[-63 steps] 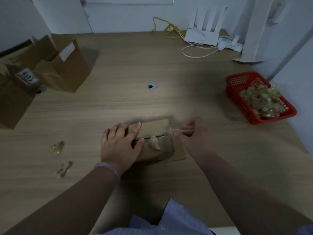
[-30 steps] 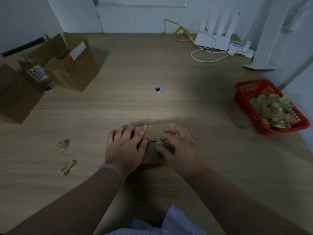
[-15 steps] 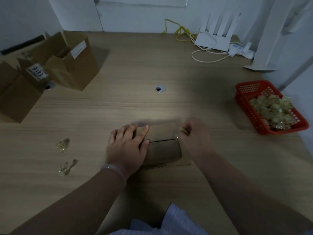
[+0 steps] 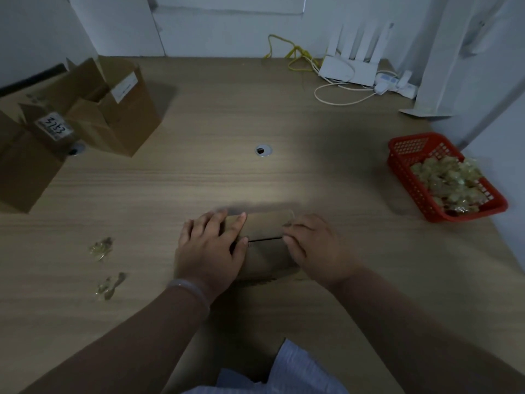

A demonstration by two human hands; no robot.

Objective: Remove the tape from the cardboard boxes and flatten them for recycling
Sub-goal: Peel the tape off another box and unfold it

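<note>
A small brown cardboard box (image 4: 264, 243) lies on the wooden table (image 4: 255, 177) in front of me, its top flaps meeting at a dark seam. My left hand (image 4: 210, 248) rests flat on the box's left end, fingers spread over the top. My right hand (image 4: 315, 245) is on the box's right end, fingertips curled at the seam edge; whether it pinches tape I cannot tell. Two crumpled tape scraps (image 4: 100, 248) (image 4: 109, 285) lie on the table to the left.
Two open cardboard boxes (image 4: 113, 109) (image 4: 25, 155) stand at the far left. A red plastic basket (image 4: 443, 177) full of crumpled tape sits at the right edge. A white router (image 4: 348, 69) with cables lies at the back. A round cable hole (image 4: 263, 150) marks the table's middle.
The tape that the right hand was pulling from the box top is gone from the seam. My right hand went right, then came back onto the box's right end. My left hand stayed put.
</note>
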